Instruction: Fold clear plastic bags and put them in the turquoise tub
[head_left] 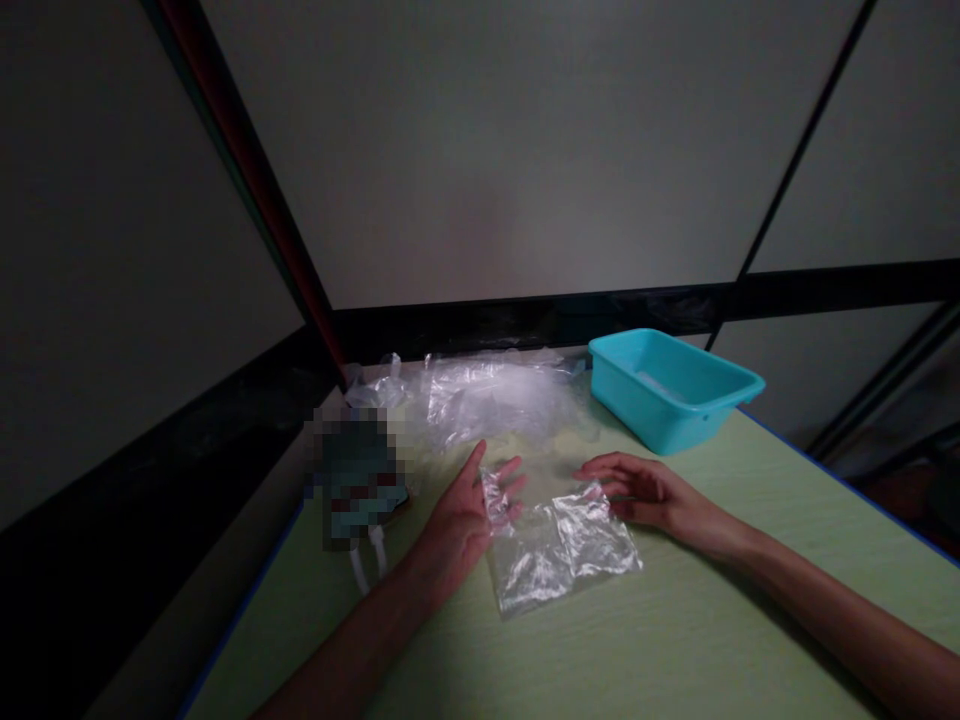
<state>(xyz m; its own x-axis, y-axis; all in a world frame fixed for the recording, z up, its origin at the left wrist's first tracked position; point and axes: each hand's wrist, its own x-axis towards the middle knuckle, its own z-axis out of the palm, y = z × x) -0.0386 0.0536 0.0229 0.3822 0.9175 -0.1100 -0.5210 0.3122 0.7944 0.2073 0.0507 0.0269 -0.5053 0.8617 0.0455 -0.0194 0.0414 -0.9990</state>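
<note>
A clear plastic bag (pixel 536 570) lies crinkled and shiny on the light green table. At its left edge is my left hand (pixel 461 510), thumb raised and fingers apart. Its fingertips show through the clear film; whether they are behind the bag or inside it I cannot tell. My right hand (pixel 637 490) is by the bag's upper right corner, palm turned inward, fingers loosely bent and separated. Those fingers overlap or touch the edge of the film without a visible grip. Beyond both hands, a pile of clear plastic bags (pixel 502 395) is spread across the back.
A turquoise plastic basin (pixel 675 430) stands at the table's back right. On the left is a pixelated, blurred-out device (pixel 364 475) with a white cable (pixel 377 550). Another crumpled clear bag (pixel 379 383) lies behind it. Pale wall panels rise behind the table (pixel 600 660).
</note>
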